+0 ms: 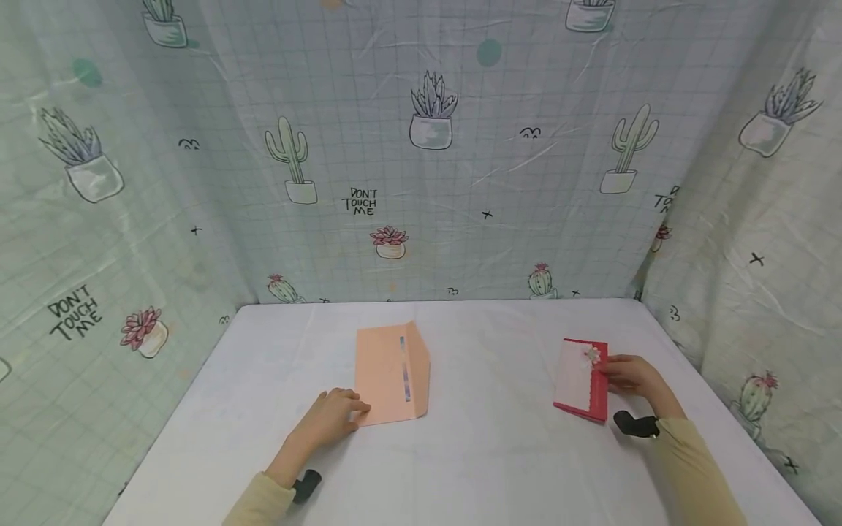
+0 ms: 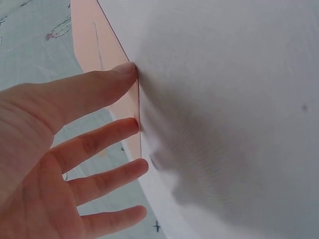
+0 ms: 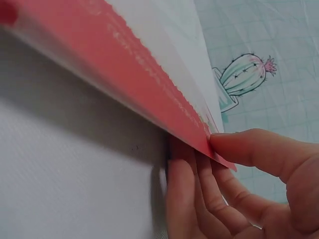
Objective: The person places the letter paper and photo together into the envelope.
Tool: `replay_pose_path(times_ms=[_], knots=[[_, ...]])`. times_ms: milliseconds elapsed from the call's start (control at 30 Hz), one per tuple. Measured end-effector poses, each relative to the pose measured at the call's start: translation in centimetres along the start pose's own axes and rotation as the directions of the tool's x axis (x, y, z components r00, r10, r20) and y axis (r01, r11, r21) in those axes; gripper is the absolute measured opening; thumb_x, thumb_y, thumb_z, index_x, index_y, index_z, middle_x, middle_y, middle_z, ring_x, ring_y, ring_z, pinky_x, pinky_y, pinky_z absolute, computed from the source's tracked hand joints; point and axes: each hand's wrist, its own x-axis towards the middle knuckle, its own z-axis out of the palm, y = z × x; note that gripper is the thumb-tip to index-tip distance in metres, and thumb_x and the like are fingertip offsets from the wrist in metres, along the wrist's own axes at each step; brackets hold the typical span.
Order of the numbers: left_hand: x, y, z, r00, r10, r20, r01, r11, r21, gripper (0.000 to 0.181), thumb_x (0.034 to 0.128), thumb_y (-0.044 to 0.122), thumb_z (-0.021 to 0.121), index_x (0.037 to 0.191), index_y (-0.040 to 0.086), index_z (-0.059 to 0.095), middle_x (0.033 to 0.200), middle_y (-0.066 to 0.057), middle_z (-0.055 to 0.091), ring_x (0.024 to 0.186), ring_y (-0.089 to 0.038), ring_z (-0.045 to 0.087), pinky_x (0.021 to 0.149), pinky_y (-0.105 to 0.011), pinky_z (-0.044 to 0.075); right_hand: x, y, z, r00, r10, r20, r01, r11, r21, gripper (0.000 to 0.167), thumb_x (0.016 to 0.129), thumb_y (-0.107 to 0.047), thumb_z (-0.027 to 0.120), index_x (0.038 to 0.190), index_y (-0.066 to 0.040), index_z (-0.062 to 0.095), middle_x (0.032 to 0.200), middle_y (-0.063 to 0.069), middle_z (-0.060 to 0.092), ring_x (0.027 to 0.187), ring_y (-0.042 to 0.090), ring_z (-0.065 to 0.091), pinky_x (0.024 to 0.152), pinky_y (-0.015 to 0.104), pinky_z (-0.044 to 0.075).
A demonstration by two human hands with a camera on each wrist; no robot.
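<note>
On the white table lies a peach envelope (image 1: pixel 381 376), its pointed flap (image 1: pixel 418 372) spread to the right and a narrow bluish strip (image 1: pixel 404 369) beside the fold. My left hand (image 1: pixel 332 418) touches the envelope's lower-left corner; in the left wrist view its thumb and forefinger tips meet the paper's edge, with the fingers fairly straight and apart. Over at the right, my right hand (image 1: pixel 634 378) pinches the right edge of a red greeting card (image 1: pixel 600 398) between thumb and fingers. The card has a pale front panel and a small flower (image 1: pixel 592 356). In the right wrist view, the card's gripped edge stands raised off the table.
The white table (image 1: pixel 487 453) reaches back to a hanging cloth (image 1: pixel 460 175) printed with cacti, which also lines both sides. A black wrist strap piece (image 1: pixel 634 424) sits at the right wrist, another (image 1: pixel 306 486) at the left.
</note>
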Motion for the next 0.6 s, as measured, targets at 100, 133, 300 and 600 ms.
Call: replay_pose_path(times_ms=[100, 133, 300, 600], knots=[[-0.08, -0.01, -0.02, 1.000, -0.004, 0.004, 0.004, 1.000, -0.012, 0.030, 0.0724, 0.012, 0.071, 0.102, 0.016, 0.069, 0.113, -0.011, 0.062, 0.109, -0.036, 0.052, 0.090, -0.062, 0.035, -0.15, 0.09, 0.06, 0.999, -0.006, 0.036, 0.004, 0.999, 0.042, 0.068, 0.087, -0.023, 0.056, 0.132, 0.014, 0.021, 0.082, -0.003, 0.060, 0.074, 0.009, 0.059, 0.069, 0.025, 0.052], [-0.09, -0.04, -0.01, 1.000, -0.005, 0.004, 0.005, 1.000, -0.013, 0.030, 0.0724, 0.012, 0.071, 0.102, 0.016, 0.069, 0.113, -0.011, 0.062, 0.109, -0.036, 0.052, 0.091, -0.062, 0.035, -0.21, 0.08, 0.09, 0.999, -0.003, 0.049, 0.000, 0.998, 0.063, 0.069, 0.087, -0.022, 0.055, 0.133, 0.013, 0.018, 0.083, -0.003, 0.060, 0.075, 0.009, 0.059, 0.070, 0.026, 0.053], [-0.09, -0.28, 0.23, 1.000, -0.011, -0.005, 0.011, 1.000, -0.009, 0.027, 0.0752, 0.016, 0.070, 0.102, 0.017, 0.069, 0.114, -0.010, 0.062, 0.110, -0.034, 0.052, 0.091, -0.062, 0.035, -0.41, 0.07, 0.24, 0.995, -0.005, 0.101, -0.009, 0.990, 0.138, 0.071, 0.089, -0.017, 0.054, 0.137, 0.011, 0.011, 0.087, -0.003, 0.058, 0.079, 0.010, 0.059, 0.075, 0.028, 0.053], [-0.13, -0.51, 0.47, 0.999, 0.019, -0.048, -0.019, 1.000, -0.007, 0.020, 0.0795, 0.019, 0.066, 0.099, 0.018, 0.070, 0.110, -0.010, 0.063, 0.107, -0.033, 0.054, 0.088, -0.062, 0.037, -0.66, 0.06, 0.85, 0.989, -0.061, 0.133, 0.035, 0.981, 0.190, 0.073, 0.090, -0.020, 0.052, 0.141, 0.005, 0.005, 0.100, -0.002, 0.053, 0.083, 0.006, 0.057, 0.078, 0.026, 0.052]])
